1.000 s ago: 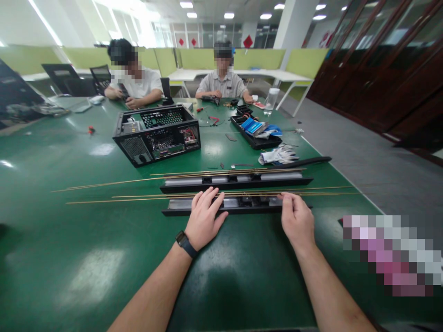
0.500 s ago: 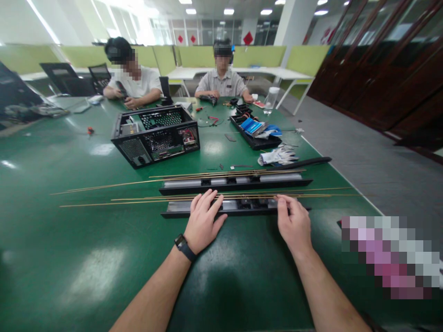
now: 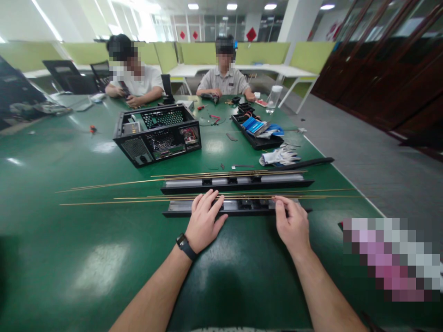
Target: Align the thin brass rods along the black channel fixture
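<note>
My left hand (image 3: 206, 216), with a dark watch on its wrist, lies with fingers stretched over the near black channel strip (image 3: 187, 213). Its fingertips rest at several thin golden rods (image 3: 134, 200) that run lengthwise along the strip and stick out past both ends. At the strip's right part, my right hand (image 3: 292, 221) pinches one of these rods between thumb and fingers; the exact grip is partly hidden. Just behind, a second black channel strip (image 3: 194, 188) lies parallel, with more golden rods (image 3: 221, 174) along its far side. Both strips have pale inner surfaces and dark blocks.
An opened black computer case (image 3: 157, 133) stands beyond the strips. Right of it are a black tray (image 3: 266, 142) with blue parts, white gloves (image 3: 280, 157) and a clear bottle (image 3: 273, 99). Two people sit across the green table (image 3: 86, 207). A pixelated area covers the right edge.
My right hand has shifted slightly left, and one golden rod has slid left along the near strip. My left hand stays in place. The view has tilted a little.
</note>
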`<action>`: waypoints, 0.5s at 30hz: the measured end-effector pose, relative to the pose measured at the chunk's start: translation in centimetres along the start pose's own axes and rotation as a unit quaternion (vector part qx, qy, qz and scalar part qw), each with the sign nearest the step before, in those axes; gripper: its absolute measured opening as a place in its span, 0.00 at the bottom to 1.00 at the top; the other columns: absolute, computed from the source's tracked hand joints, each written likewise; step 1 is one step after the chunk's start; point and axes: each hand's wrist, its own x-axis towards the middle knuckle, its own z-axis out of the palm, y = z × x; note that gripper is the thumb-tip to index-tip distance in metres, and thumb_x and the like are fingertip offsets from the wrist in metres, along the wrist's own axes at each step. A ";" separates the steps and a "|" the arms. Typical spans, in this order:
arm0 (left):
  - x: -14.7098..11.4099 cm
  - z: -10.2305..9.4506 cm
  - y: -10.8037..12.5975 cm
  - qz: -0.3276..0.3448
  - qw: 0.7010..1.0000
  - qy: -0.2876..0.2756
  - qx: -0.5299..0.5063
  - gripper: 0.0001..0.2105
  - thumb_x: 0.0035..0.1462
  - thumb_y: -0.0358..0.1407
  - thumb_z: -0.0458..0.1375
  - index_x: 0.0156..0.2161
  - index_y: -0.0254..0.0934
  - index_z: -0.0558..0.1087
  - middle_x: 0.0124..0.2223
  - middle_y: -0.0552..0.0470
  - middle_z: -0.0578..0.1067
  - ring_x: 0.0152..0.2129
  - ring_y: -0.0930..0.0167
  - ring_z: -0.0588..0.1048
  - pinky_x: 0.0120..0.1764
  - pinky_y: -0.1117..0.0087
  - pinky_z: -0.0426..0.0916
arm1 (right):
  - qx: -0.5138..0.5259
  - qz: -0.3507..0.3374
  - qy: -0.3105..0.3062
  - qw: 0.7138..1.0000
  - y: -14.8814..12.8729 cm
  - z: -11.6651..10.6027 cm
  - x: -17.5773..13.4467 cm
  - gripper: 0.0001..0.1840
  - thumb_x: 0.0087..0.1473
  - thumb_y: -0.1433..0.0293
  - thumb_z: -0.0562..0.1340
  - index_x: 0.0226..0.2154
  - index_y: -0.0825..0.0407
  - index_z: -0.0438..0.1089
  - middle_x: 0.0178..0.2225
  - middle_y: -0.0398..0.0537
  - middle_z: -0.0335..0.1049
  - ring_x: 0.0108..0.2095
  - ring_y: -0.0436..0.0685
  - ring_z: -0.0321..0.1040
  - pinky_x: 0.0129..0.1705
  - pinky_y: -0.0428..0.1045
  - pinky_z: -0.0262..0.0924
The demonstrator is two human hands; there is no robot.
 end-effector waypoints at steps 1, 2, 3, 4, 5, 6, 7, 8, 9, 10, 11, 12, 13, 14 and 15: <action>0.0 0.0 0.0 0.002 1.000 0.001 0.001 0.23 0.72 0.39 0.60 0.69 0.40 0.70 0.70 0.38 0.73 0.72 0.54 0.67 0.72 0.45 0.59 | 0.001 -0.011 -0.005 1.000 -0.1 0.0 0.0 0.22 0.70 0.52 0.55 0.47 0.47 0.79 0.48 0.53 0.84 0.51 0.66 0.78 0.62 0.65 0.63; 0.0 0.0 0.0 0.005 1.000 0.002 0.001 0.23 0.73 0.39 0.60 0.69 0.39 0.70 0.70 0.37 0.73 0.72 0.54 0.67 0.72 0.45 0.58 | 0.002 -0.020 -0.010 1.000 -0.1 0.1 -0.1 0.22 0.70 0.52 0.55 0.47 0.47 0.79 0.48 0.53 0.84 0.51 0.65 0.78 0.62 0.64 0.63; 0.0 0.0 0.0 0.006 1.000 0.003 0.001 0.23 0.73 0.39 0.60 0.69 0.38 0.70 0.70 0.37 0.73 0.72 0.54 0.67 0.72 0.45 0.59 | 0.004 -0.024 -0.012 1.000 0.0 0.1 -0.1 0.22 0.70 0.52 0.56 0.48 0.47 0.79 0.48 0.53 0.84 0.51 0.65 0.78 0.62 0.64 0.63; 0.0 0.0 0.0 0.007 1.000 0.003 0.002 0.23 0.72 0.39 0.60 0.69 0.38 0.70 0.70 0.37 0.73 0.71 0.54 0.67 0.72 0.45 0.59 | 0.005 -0.022 -0.009 1.000 0.1 0.2 -0.1 0.22 0.70 0.52 0.56 0.49 0.47 0.79 0.48 0.53 0.84 0.51 0.65 0.79 0.62 0.63 0.64; 0.0 0.0 0.0 0.006 1.000 0.004 0.002 0.23 0.72 0.39 0.61 0.69 0.38 0.70 0.70 0.37 0.73 0.71 0.54 0.67 0.72 0.45 0.59 | 0.006 -0.014 -0.002 1.000 0.2 0.2 -0.1 0.22 0.71 0.52 0.55 0.49 0.48 0.78 0.48 0.53 0.84 0.51 0.65 0.79 0.61 0.63 0.64; 0.0 0.1 0.0 0.006 1.000 0.005 0.002 0.23 0.72 0.39 0.61 0.69 0.38 0.70 0.70 0.37 0.73 0.71 0.54 0.68 0.72 0.46 0.59 | 0.005 -0.004 0.005 1.000 0.4 0.2 -0.1 0.23 0.71 0.52 0.55 0.50 0.48 0.78 0.47 0.54 0.84 0.51 0.66 0.79 0.61 0.63 0.65; 0.0 0.1 -0.1 0.006 1.000 0.006 0.003 0.23 0.72 0.38 0.61 0.69 0.39 0.70 0.70 0.37 0.73 0.71 0.54 0.68 0.72 0.45 0.59 | 0.003 0.006 0.011 1.000 0.6 0.2 -0.1 0.23 0.71 0.52 0.55 0.50 0.49 0.78 0.47 0.54 0.84 0.51 0.66 0.78 0.60 0.63 0.65; 0.0 0.1 -0.1 0.006 1.000 0.007 0.003 0.23 0.72 0.38 0.61 0.69 0.39 0.70 0.70 0.37 0.73 0.71 0.54 0.68 0.72 0.45 0.59 | 0.002 0.013 0.014 1.000 0.7 0.3 -0.1 0.24 0.71 0.52 0.54 0.50 0.49 0.78 0.48 0.54 0.84 0.51 0.66 0.78 0.60 0.63 0.66; 0.0 0.1 0.0 0.007 1.000 0.007 0.003 0.23 0.72 0.38 0.61 0.69 0.39 0.70 0.70 0.37 0.73 0.71 0.54 0.68 0.72 0.45 0.59 | 0.001 0.015 0.015 1.000 0.8 0.3 -0.1 0.24 0.71 0.52 0.54 0.50 0.49 0.78 0.48 0.54 0.84 0.52 0.66 0.78 0.60 0.63 0.66; 0.0 0.1 0.0 0.007 1.000 0.007 0.003 0.24 0.72 0.38 0.61 0.69 0.39 0.70 0.70 0.37 0.73 0.71 0.54 0.68 0.72 0.45 0.59 | -0.001 0.013 0.012 1.000 0.8 0.3 -0.1 0.23 0.71 0.53 0.54 0.49 0.49 0.78 0.48 0.54 0.84 0.52 0.66 0.78 0.60 0.63 0.66; 0.0 0.1 0.0 0.008 1.000 0.007 0.002 0.24 0.72 0.38 0.62 0.69 0.38 0.70 0.70 0.37 0.73 0.71 0.54 0.68 0.72 0.45 0.59 | -0.002 0.008 0.009 1.000 0.8 0.3 -0.1 0.23 0.71 0.53 0.54 0.49 0.48 0.78 0.48 0.54 0.84 0.51 0.66 0.78 0.60 0.63 0.65; 0.0 0.1 0.0 0.007 1.000 0.008 0.002 0.24 0.71 0.38 0.62 0.69 0.38 0.70 0.70 0.37 0.73 0.71 0.53 0.68 0.72 0.45 0.59 | -0.002 0.000 0.007 1.000 0.7 0.4 -0.1 0.22 0.72 0.53 0.54 0.49 0.48 0.79 0.48 0.53 0.84 0.51 0.66 0.78 0.60 0.63 0.65; 0.0 0.1 0.0 0.007 1.000 0.008 0.002 0.24 0.71 0.38 0.62 0.69 0.39 0.70 0.70 0.37 0.73 0.71 0.53 0.68 0.72 0.45 0.59 | -0.001 -0.009 0.005 1.000 0.6 0.4 -0.1 0.22 0.71 0.53 0.55 0.48 0.47 0.79 0.48 0.53 0.84 0.51 0.65 0.79 0.60 0.63 0.65; 0.0 0.1 0.0 0.006 1.000 0.009 0.001 0.24 0.71 0.38 0.62 0.69 0.39 0.70 0.70 0.37 0.73 0.71 0.53 0.68 0.71 0.45 0.59 | 0.001 -0.019 0.002 1.000 0.5 0.4 -0.1 0.22 0.71 0.53 0.55 0.48 0.47 0.79 0.48 0.52 0.84 0.51 0.65 0.79 0.60 0.63 0.65; 0.0 0.1 0.0 0.005 1.000 0.009 0.000 0.24 0.71 0.38 0.62 0.69 0.39 0.70 0.70 0.37 0.73 0.71 0.53 0.68 0.71 0.45 0.60 | 0.002 -0.028 -0.001 1.000 0.4 0.5 -0.2 0.22 0.71 0.53 0.55 0.48 0.47 0.79 0.48 0.52 0.84 0.51 0.65 0.79 0.60 0.63 0.65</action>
